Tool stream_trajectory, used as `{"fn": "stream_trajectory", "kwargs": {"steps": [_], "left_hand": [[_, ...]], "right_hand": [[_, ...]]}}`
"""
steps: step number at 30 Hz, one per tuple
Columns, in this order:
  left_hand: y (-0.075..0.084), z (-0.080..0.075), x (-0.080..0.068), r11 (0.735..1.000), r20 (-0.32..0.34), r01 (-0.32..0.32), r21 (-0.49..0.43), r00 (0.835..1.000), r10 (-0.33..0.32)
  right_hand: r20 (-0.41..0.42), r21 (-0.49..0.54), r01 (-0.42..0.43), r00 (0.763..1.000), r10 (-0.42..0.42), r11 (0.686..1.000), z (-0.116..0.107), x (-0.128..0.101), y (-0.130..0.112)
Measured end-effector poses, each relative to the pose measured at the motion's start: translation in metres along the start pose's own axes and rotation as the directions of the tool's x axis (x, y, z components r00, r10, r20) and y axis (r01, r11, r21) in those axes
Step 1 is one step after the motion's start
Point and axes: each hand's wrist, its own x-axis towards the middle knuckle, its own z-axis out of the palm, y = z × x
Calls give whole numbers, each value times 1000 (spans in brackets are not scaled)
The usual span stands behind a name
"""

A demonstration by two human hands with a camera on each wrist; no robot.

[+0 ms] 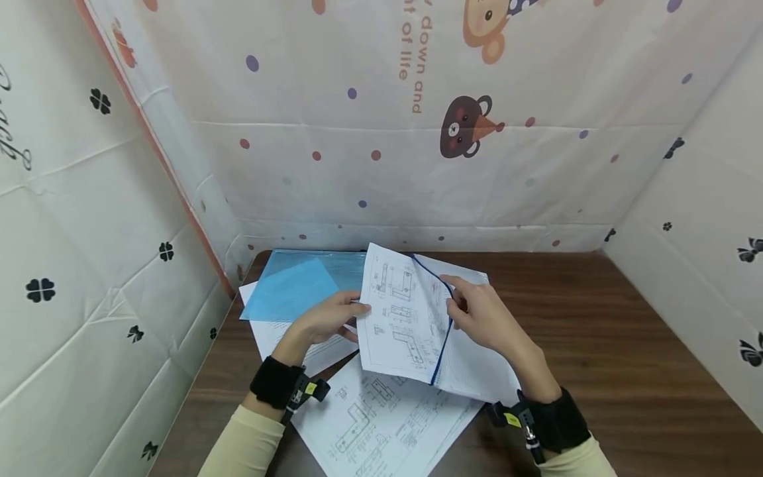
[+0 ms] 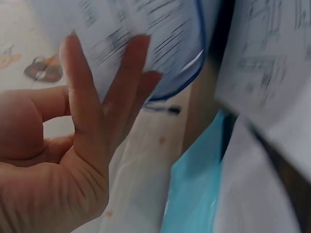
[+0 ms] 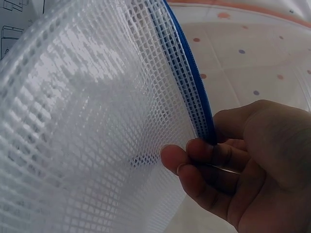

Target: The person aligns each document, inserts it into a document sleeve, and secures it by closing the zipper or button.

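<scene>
Three sides of the brown table face patterned white hangings. Above it, fingers of the left hand pinch a printed sheet at a mesh pouch's mouth; the right hand pinches its blue zip.

A translucent white grid is shown by the mesh pouch, which is edged in blue. The drawing sheets are printed with black lines on white. Light blue is recorded on the folder, brown grain on the table. The rear cloth is patterned with coloured dots.
</scene>
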Motion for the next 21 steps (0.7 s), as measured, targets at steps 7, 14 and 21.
{"fn": "stream_trajectory", "kwargs": {"steps": [7, 14, 21], "left_hand": [[1, -9, -5, 999, -22, 34, -13, 999, -34], [-1, 1, -1, 999, 46, 0, -49, 999, 2], [-3, 4, -1, 999, 16, -16, -46, 1000, 17]], "right_hand": [[-5, -4, 4, 1000, -4, 1000, 2, -1, -1], [-10, 2, 4, 1000, -4, 1000, 4, -3, 1], [-6, 6, 20, 1000, -20, 1000, 9, -3, -1]]}}
